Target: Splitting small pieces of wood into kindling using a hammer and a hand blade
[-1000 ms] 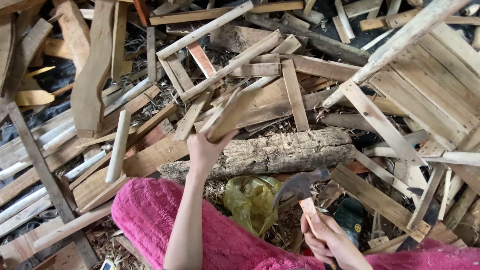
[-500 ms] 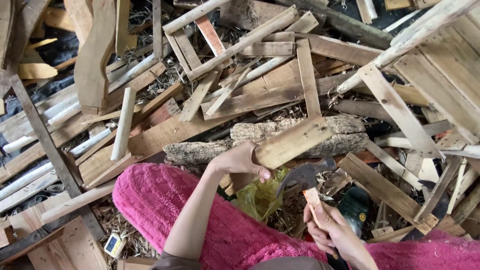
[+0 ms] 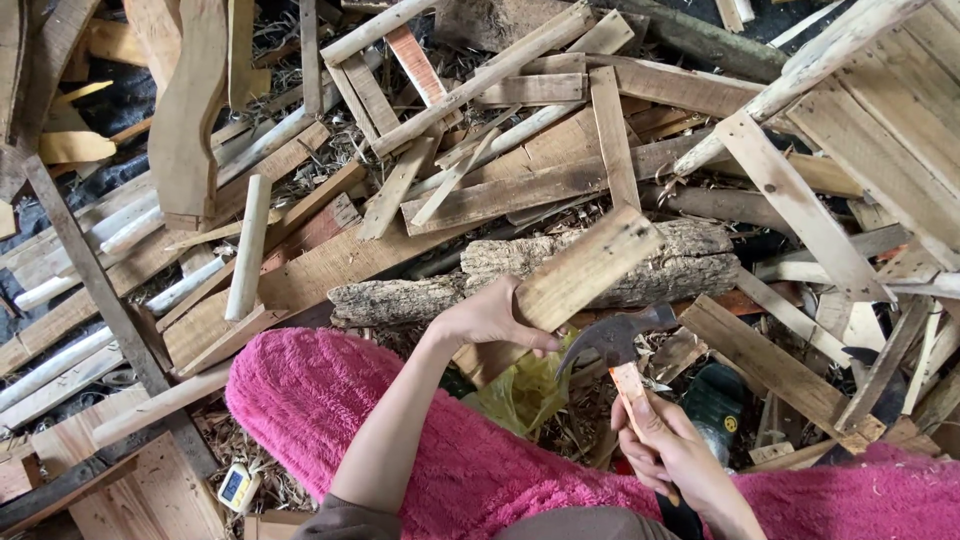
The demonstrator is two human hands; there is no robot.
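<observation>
**A:** What do the fingers have hold of?

**B:** The fingers (image 3: 520, 335) of the left hand (image 3: 490, 318) are curled shut around the near end of a short wooden board (image 3: 585, 268). The board slants up and away from the hand and lies across the front of a bark-covered log (image 3: 520, 275). The right hand (image 3: 675, 450) is closed in a fist around the pale wooden handle of a claw hammer (image 3: 615, 345), thumb laid along the handle.

**A:** Where is the hammer relative to the log?

**B:** On the near side of it, just below the board. The dark steel head points toward the left hand and sits close under the board's lower edge; whether steel touches wood cannot be told.

**A:** And nearer the person?

**B:** Fuzzy pink fabric (image 3: 330, 400) covers the knees on the near side of the log, the bare left forearm crossing over it. A crumpled yellow plastic bag (image 3: 520, 395) lies between the knees, below the hammer head. A dark green object (image 3: 715, 405) sits just right of the hammer handle, too hidden to identify.

**A:** Beyond the log?

**B:** A heap of scrap timber (image 3: 530, 150) spreads behind it: slats, split planks and round sticks, lying crossed in all directions. A pale round stick (image 3: 248, 247) rests left of the log. To the log's right, a frame of nailed planks (image 3: 850, 130) leans in from the corner. A small white and yellow device (image 3: 235, 487) lies on wood shavings at the near left, well apart from the log.
</observation>
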